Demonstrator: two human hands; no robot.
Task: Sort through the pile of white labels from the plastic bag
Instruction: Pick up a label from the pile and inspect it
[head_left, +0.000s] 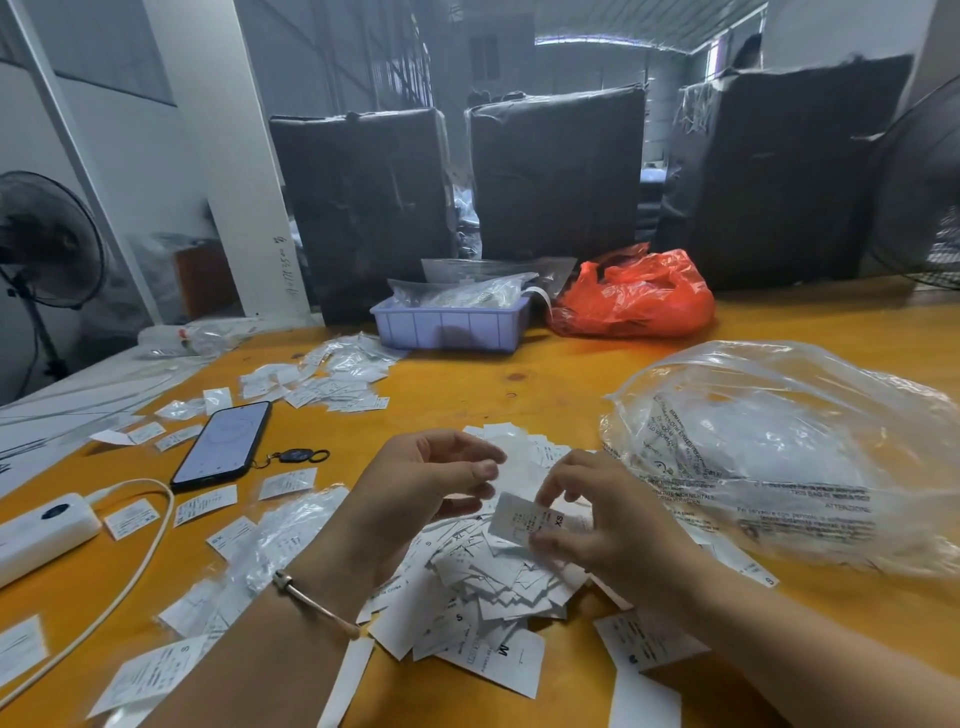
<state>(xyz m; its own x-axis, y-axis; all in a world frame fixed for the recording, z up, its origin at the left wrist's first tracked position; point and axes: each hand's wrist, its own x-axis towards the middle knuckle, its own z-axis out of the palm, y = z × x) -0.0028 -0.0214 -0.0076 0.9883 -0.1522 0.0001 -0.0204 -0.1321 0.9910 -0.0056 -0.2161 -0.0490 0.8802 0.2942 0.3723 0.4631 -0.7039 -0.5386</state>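
While the orange tabletop (519, 374) carries the clear plastic bag (779, 452) at right, the pile of white labels (483, 587) lies just beside it. Above the pile, the right hand (618, 525) pinches one label (519, 517); the left hand (421, 483) hovers with relaxed fingers, holding nothing.

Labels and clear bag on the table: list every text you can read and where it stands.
"XS": label pinched by right hand.
"M": label at pile's front edge.
"S": label at lower left.
Clear plastic bag: mirrored warning print, too blurred to read.
Other labels' fine print: too small.
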